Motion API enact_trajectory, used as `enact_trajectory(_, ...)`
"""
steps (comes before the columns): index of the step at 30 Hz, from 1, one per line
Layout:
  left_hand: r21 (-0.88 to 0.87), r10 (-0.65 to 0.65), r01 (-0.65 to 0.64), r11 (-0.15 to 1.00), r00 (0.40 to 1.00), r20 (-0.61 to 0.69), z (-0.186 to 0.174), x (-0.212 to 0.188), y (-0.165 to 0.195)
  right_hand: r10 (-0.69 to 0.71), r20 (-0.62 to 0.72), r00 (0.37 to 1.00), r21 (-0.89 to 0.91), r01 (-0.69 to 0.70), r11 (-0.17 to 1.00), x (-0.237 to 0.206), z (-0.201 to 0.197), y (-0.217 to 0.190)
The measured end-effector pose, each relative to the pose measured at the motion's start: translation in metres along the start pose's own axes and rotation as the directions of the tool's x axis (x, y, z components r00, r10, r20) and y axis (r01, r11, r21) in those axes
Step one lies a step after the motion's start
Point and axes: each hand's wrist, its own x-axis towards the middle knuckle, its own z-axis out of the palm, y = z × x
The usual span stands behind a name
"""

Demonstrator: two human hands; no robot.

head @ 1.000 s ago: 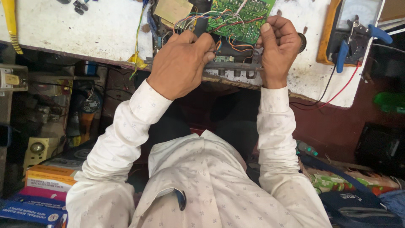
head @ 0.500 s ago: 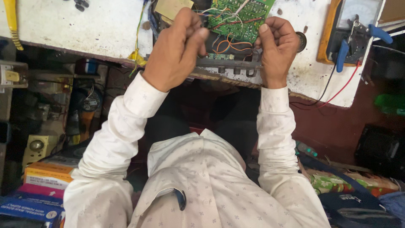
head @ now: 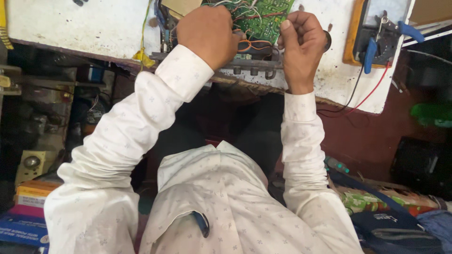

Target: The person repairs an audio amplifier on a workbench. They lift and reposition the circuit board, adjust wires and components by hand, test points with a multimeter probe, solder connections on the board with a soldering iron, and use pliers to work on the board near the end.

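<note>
A green circuit board with many coloured wires lies at the near edge of a stained white worktable. Fixed along its front is a grey panel strip with small knobs. My left hand is closed over the board's left side, among the wires. My right hand is curled at the board's right end, thumb up, fingers gripping the strip. What my left fingers pinch is hidden. Both arms wear white patterned sleeves.
A yellow-cased multimeter with blue-handled pliers on it lies at the right, red and black leads hanging over the edge. Yellow wire dangles left. Boxes and cluttered shelves stand below left, bags below right.
My left hand has moved up and forward over the board's left side. The view has shifted slightly, so the table sits higher in frame. My right hand keeps its grip.
</note>
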Motion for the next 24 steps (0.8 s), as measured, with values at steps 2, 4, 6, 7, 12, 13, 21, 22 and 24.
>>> enact_trajectory(2, -0.009, 0.001, -0.001, 1.000, 1.000, 0.014, 0.004, 0.000, 0.001, -0.036, -0.011, 0.999, -0.015, 0.036, 0.999, -0.002, 0.000, -0.006)
enact_trajectory(4, -0.073, 0.010, -0.005, 0.997, 0.997, 0.076, 0.008, -0.001, -0.001, -0.081, -0.008, 0.997, -0.041, 0.081, 0.996, -0.003, 0.000, -0.010)
enact_trajectory(6, -0.160, 0.017, -0.013, 0.987, 0.999, 0.028, 0.015, -0.004, -0.005, -0.082, -0.019, 0.996, -0.041, 0.081, 0.996, -0.001, 0.000, -0.012)
enact_trajectory(7, -0.202, 0.022, -0.021, 0.979, 1.000, 0.004, 0.018, -0.006, -0.008, -0.083, -0.027, 0.996, -0.042, 0.082, 0.996, -0.001, -0.001, -0.012)
enact_trajectory(12, -0.285, 0.114, -0.168, 0.944, 0.974, -0.198, 0.027, -0.014, -0.020, -0.013, -0.010, 1.000, 0.051, 0.014, 0.999, 0.001, -0.003, -0.009)
enact_trajectory(13, -0.294, 0.114, -0.171, 0.940, 0.973, -0.200, 0.026, -0.014, -0.021, 0.001, 0.002, 1.000, 0.083, -0.002, 0.997, 0.000, -0.002, -0.009)
enact_trajectory(21, -0.341, 0.052, -0.106, 0.934, 0.985, -0.162, 0.009, -0.035, -0.007, 0.067, -0.011, 0.998, 0.106, -0.066, 0.992, -0.017, 0.007, -0.015)
enact_trajectory(22, -0.331, 0.046, -0.100, 0.938, 0.985, -0.168, 0.007, -0.036, -0.006, 0.069, -0.018, 0.997, 0.104, -0.067, 0.992, -0.017, 0.009, -0.016)
enact_trajectory(24, -0.369, 0.053, -0.122, 0.922, 0.980, -0.191, 0.004, -0.037, -0.007, 0.094, -0.017, 0.995, 0.122, -0.091, 0.988, -0.016, 0.009, -0.018)
